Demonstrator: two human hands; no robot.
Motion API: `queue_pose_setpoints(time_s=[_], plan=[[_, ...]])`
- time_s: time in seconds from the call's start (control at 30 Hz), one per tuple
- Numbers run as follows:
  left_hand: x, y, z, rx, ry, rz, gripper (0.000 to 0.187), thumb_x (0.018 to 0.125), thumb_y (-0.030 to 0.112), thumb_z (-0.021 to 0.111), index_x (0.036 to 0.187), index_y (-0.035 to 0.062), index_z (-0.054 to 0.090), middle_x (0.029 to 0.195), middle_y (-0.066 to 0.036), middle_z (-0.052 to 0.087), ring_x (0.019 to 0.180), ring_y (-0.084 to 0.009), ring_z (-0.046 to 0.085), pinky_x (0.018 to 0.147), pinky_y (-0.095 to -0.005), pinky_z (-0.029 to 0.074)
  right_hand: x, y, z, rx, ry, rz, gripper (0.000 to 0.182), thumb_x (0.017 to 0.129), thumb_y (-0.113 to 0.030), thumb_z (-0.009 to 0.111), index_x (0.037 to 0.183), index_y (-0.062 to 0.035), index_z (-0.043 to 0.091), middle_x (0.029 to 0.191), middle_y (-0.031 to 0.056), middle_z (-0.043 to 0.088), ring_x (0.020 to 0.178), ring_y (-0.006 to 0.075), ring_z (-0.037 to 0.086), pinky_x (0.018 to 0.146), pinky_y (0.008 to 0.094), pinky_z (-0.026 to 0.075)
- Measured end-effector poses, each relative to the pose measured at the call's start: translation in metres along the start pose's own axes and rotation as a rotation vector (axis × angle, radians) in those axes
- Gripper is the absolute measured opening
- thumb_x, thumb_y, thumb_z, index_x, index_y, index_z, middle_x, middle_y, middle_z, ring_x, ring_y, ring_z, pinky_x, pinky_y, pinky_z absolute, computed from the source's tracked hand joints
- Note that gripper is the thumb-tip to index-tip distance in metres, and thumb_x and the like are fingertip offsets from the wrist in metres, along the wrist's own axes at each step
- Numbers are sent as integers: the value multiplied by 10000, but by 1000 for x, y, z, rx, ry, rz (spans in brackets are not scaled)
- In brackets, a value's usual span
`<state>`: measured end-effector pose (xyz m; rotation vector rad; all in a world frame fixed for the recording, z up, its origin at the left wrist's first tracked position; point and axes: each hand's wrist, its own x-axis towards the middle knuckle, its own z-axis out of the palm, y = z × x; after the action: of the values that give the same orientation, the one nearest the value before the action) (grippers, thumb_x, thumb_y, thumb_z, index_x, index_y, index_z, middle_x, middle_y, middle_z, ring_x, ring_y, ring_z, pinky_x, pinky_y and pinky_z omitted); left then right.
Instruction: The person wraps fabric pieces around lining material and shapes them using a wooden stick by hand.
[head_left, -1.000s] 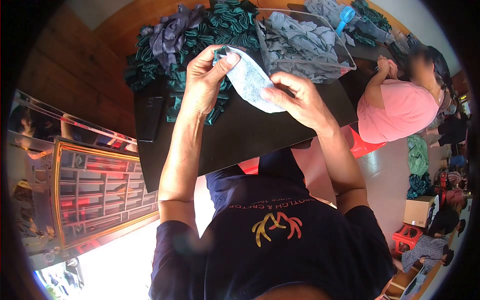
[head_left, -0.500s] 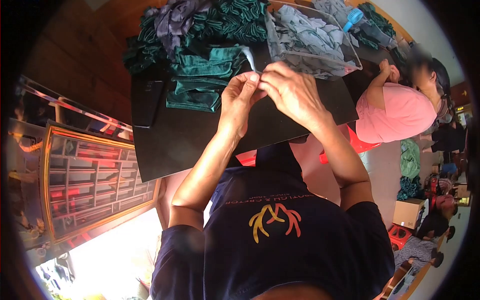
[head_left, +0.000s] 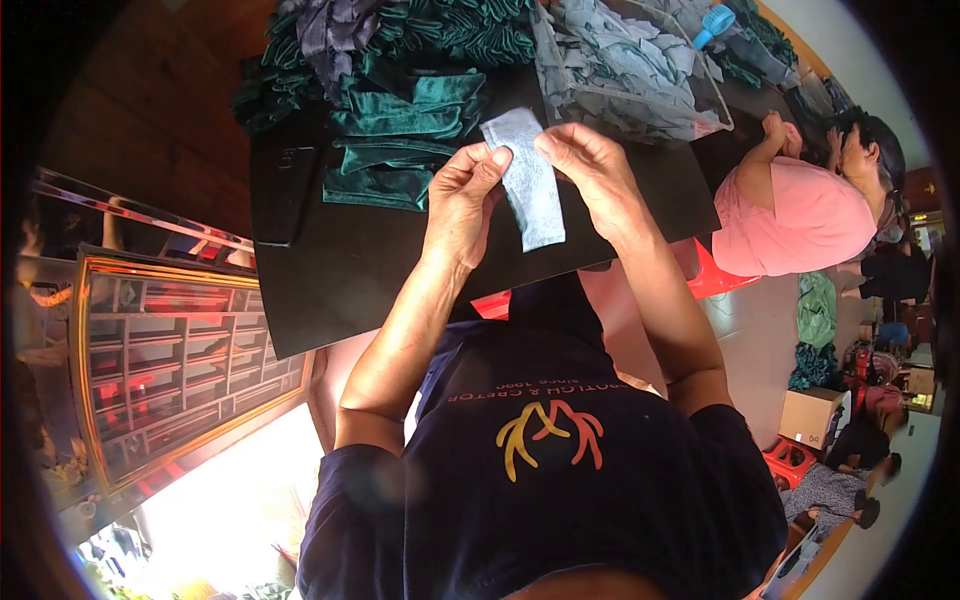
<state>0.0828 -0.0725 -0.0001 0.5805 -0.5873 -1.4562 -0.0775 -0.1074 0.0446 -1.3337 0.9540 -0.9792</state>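
Observation:
A small light grey-blue strip of fabric (head_left: 532, 200) is stretched upright above the black table. My left hand (head_left: 463, 205) pinches its left edge between thumb and fingers. On the opposite edge, near the top, the thumb and fingertips of my right hand (head_left: 598, 180) are closed on the same strip. Its lower end hangs free between my hands. Just beyond my left hand lie folded dark green velvet pieces (head_left: 400, 120) in a loose row. A clear plastic bin (head_left: 728, 122) of grey-blue fabric pieces (head_left: 630, 65) stands beyond my right hand.
A dark phone-like slab (head_left: 285, 197) lies at the left of the black table (head_left: 340, 270). More green velvet (head_left: 450, 30) and a purple-grey bundle (head_left: 335, 35) are heaped at the back. A blue handheld fan (head_left: 715, 22) is by the bin. A person in pink (head_left: 800, 215) sits at right.
The strip, seen before only as a narrow edge at my fingertips, now shows its flat face. My right hand has moved to the right, apart from my left. The view has shifted slightly.

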Motion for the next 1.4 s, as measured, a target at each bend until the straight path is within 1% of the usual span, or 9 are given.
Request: queue_pose_setpoints(time_s=[0.17,0.2,0.5,0.63,0.77,0.83,0.93,1.17,1.4], plan=[[-4,5,2,-10,-14,-157,76,878,110,675,939,64,668,876,8,664,784,-79,599,722,-246,504,0,-6,7,58,41,-119,129,903,-130,656,978,-29,629,891,-27,608,831,34,539,761,191,437],[-4,5,-1,4,-17,-182,72,876,110,677,929,61,672,872,6,664,773,-81,600,711,-246,509,2,0,5,-8,65,-179,188,898,-168,662,996,-11,631,892,27,650,836,81,589,728,246,480],[0,1,5,135,-48,-7,75,816,81,736,824,57,665,771,-26,655,648,-96,571,623,-231,472,5,9,3,-406,230,-396,160,899,-110,652,1023,-8,653,902,19,644,829,51,576,735,206,467],[3,-1,5,105,-24,1,92,804,80,748,805,79,656,775,-17,655,637,-91,568,607,-227,466,-3,15,5,-450,391,-620,137,831,-126,720,939,-56,673,825,42,645,693,105,594,565,235,432],[5,1,10,21,-25,-75,90,827,90,728,791,88,646,765,-8,649,640,-78,563,602,-222,463,-18,19,10,-290,191,-418,185,815,-156,750,930,-44,658,867,20,656,712,73,575,584,227,438],[5,1,12,-36,-60,-139,101,845,99,711,778,85,637,753,-4,640,641,-74,561,601,-224,465,-18,21,12,62,44,-296,124,871,-70,681,972,-23,626,866,-2,620,761,55,578,669,191,456],[6,7,12,-62,-142,-235,156,877,138,682,747,79,618,732,-4,614,648,-86,567,612,-241,482,-22,8,2,45,-83,-115,106,901,-132,656,956,-48,622,861,-12,612,753,44,562,661,190,443],[4,11,10,-55,-235,-350,142,877,166,687,886,28,652,786,-20,631,685,-100,580,631,-262,486,-17,9,-13,279,-138,-14,180,915,-218,644,979,-51,627,821,-43,583,715,21,486,617,183,383],[3,12,18,452,-180,-18,129,832,85,706,916,37,621,810,-13,629,706,-58,568,666,-211,459,-18,-4,-13,25,-106,-79,196,935,-221,611,994,-34,627,833,-37,581,763,23,501,659,193,413]])
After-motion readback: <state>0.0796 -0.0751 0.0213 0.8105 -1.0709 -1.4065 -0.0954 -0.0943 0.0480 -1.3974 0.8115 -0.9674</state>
